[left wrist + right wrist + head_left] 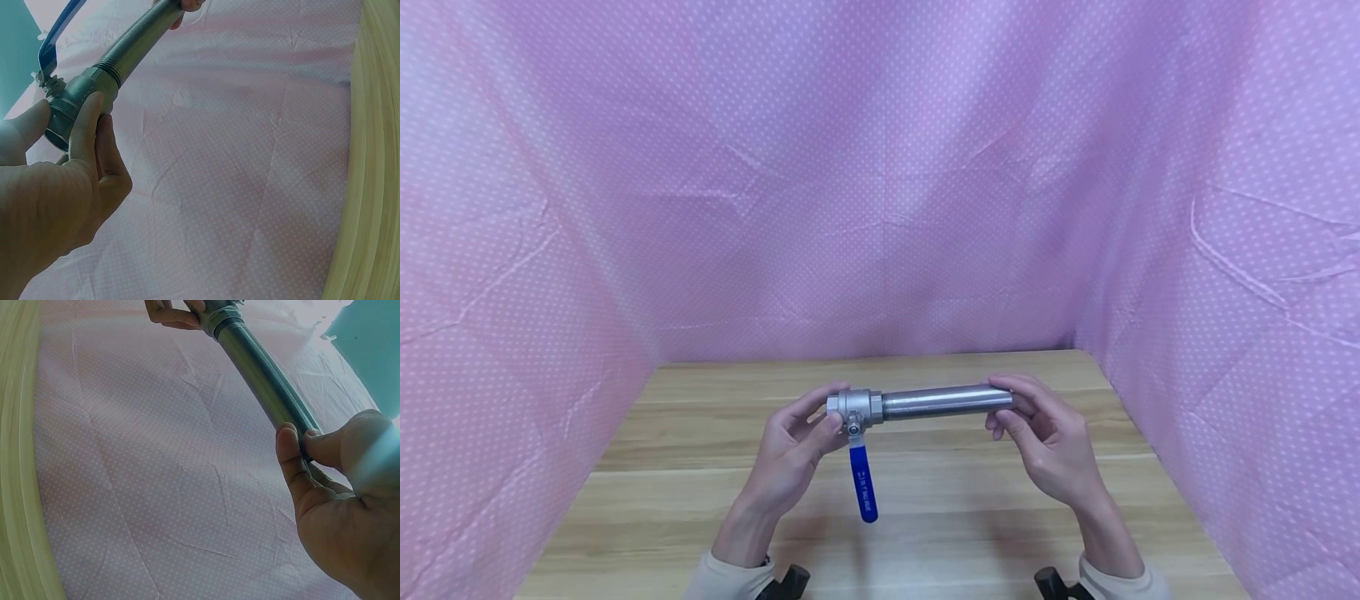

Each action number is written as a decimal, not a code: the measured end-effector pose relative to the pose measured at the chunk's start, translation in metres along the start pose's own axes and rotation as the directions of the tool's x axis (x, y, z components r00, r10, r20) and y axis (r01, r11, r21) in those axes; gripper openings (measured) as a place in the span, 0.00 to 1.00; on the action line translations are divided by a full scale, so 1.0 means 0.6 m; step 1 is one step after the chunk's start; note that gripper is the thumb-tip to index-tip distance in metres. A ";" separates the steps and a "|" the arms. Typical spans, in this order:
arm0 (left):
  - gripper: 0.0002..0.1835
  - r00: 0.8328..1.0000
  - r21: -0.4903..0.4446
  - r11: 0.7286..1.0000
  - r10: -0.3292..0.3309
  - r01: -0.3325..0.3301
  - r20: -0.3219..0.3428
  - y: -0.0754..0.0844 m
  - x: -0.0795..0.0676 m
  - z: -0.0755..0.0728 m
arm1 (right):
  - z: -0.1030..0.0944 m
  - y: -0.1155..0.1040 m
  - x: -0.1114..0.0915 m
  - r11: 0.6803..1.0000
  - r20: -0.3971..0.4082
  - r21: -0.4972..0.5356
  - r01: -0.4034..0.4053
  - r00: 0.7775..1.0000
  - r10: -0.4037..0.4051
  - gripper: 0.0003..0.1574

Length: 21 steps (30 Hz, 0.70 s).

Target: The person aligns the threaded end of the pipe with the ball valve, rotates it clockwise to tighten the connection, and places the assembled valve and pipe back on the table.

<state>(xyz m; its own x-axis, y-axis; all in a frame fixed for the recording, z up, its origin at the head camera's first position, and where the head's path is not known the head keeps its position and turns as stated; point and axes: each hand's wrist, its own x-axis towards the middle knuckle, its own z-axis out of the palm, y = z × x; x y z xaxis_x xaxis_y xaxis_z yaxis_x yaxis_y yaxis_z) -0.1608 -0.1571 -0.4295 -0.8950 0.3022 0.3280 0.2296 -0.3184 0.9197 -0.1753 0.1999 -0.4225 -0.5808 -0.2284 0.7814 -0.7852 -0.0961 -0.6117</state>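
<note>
A silver ball valve (856, 406) with a blue lever handle (863, 485) is joined end to end with a metal pipe (947, 402). Several threads show at the joint in the left wrist view, where the pipe (140, 44) enters the valve (80, 100). My left hand (790, 454) grips the valve body between thumb and fingers. At the pipe's far right end, my right hand (1056, 437) pinches the tube with thumb and fingers. Pipe and valve are held nearly level above the table, the lever pointing toward me in the head view.
Beneath the hands lies a wood-grain table (715, 433). Pink dotted cloth (880, 208) hangs behind it and along both sides. Dark wrist-mounted pieces (786, 583) show near both cuffs at the bottom edge.
</note>
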 end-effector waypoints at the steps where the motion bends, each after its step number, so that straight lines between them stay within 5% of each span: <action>1: 0.23 1.000 -0.001 1.000 0.002 -0.002 0.001 0.000 0.000 0.000 | 0.000 0.000 0.000 1.000 0.002 -0.005 -0.007 1.000 0.007 0.34; 21: 0.24 1.000 -0.001 1.000 0.000 0.000 0.004 0.001 -0.001 0.002 | -0.006 -0.004 -0.006 0.990 -0.005 -0.124 -0.059 0.998 0.059 0.31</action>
<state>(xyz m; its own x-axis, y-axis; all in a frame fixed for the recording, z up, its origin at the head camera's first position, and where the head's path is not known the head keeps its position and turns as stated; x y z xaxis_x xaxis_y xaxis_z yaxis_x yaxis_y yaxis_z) -0.1594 -0.1562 -0.4290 -0.8936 0.3052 0.3291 0.2294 -0.3197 0.9193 -0.1720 0.2047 -0.4236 -0.6273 -0.2292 0.7443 -0.7699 0.0387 -0.6370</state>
